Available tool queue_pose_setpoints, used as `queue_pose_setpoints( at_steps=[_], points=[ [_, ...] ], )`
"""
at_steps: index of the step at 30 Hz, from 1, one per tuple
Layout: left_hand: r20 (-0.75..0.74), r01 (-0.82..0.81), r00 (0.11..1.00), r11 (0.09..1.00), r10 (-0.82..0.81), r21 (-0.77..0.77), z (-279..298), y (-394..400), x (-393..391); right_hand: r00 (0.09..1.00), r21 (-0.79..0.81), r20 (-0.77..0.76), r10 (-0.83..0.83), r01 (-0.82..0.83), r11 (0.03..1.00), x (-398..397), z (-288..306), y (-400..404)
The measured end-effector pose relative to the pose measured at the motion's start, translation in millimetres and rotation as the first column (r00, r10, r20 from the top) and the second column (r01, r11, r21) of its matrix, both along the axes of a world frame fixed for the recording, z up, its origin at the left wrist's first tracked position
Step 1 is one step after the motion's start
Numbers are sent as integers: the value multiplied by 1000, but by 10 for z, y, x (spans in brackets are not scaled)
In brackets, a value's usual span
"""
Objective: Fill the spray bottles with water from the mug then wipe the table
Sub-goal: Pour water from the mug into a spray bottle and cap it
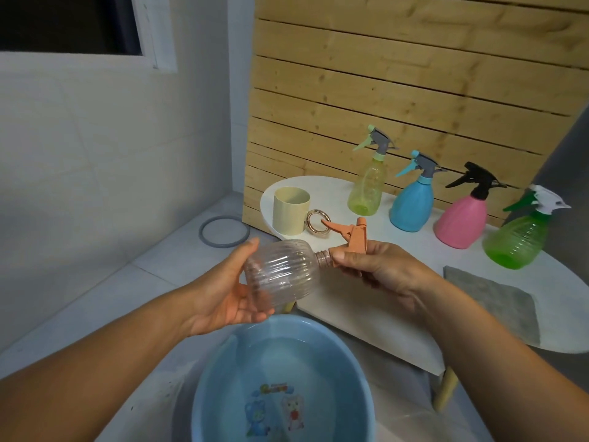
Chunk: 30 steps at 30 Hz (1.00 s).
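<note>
The white table [398,291] runs from 12 o'clock to 3 o'clock of my hands. The blue basin [223,371], holding water, sits at 6 o'clock. Four capped spray bottles stand in a row from 1 to 3 o'clock: yellow [366,186], blue [411,205], pink [462,221], green [516,240]. A grey cloth [497,298] lies at 3 o'clock. The cream mug [290,215] stands at 12 o'clock. My left hand [223,291] grasps the clear ribbed bottle [280,272], tipped sideways above the basin. My right hand [379,269] pinches the orange trigger head [350,234] at the bottle's bare threaded neck.
</note>
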<state>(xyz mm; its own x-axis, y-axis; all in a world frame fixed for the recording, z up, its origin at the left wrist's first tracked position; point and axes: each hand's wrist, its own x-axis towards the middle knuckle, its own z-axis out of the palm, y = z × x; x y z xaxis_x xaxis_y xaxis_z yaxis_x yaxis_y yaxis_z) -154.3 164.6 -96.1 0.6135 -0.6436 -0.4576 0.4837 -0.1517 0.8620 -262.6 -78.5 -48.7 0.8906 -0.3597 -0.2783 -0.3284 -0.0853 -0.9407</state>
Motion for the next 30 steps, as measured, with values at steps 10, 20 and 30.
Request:
queue_pose_setpoints(
  at_steps=[10,20,30],
  points=[
    [38,-74,997,997,73,25,-78,92,72,979,141,20,-203,198,970,83,22,-399],
    [-60,-138,990,972,129,-190,-101,184,202,878,152,-51,-475,477,866,150,-64,-1025],
    [-129,-2,990,908,-57,-419,-94,25,70,806,206,-104,-582,590,781,305,-410,-1097]
  ],
)
